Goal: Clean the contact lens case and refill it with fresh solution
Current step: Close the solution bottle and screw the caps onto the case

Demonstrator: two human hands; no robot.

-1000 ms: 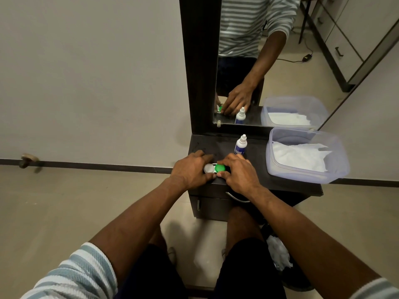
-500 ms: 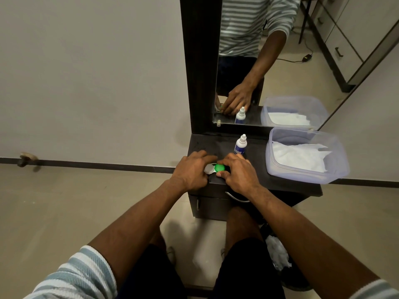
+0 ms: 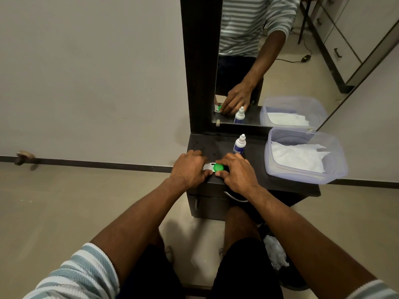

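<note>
Both hands are working the lens case (image 3: 212, 167), which is sitting near the front edge of the dark table (image 3: 280, 182). The left hand (image 3: 190, 169) is curling over the white-capped side, thumb at the front, holding it down. The right hand (image 3: 237, 171) is pinching the green cap (image 3: 218, 167) w/ thumb & fingertips, prob. twisting it off, though the direction isn't readable. Whether the white cap is gripped or just pressed — can't tell, fingers are covering most of it.

Risks, as I'm judging them: the case is lying close to the table's front edge, so a slip while twisting could be sending it or a loose cap onto the floor. If old fluid is inside, a jerky twist may be spilling it. The bottle (image 3: 239, 145) is standing upright just behind the right hand; a knuckle lifting back could be tipping it over.

Surface: small dark table w/ drawers below, standing against a grey wall, tall dark-framed mirror (image 3: 259, 61) rising at its back & reflecting the person's arm, bottle & tub. A clear plastic tub (image 3: 336, 169) w/ white tissue (image 3: 298, 156) inside is sitting at the right end. Floor is beige tile; crumpled white tissue is lying by the person's right leg. Cabinets are showing in the mirror's reflection.
</note>
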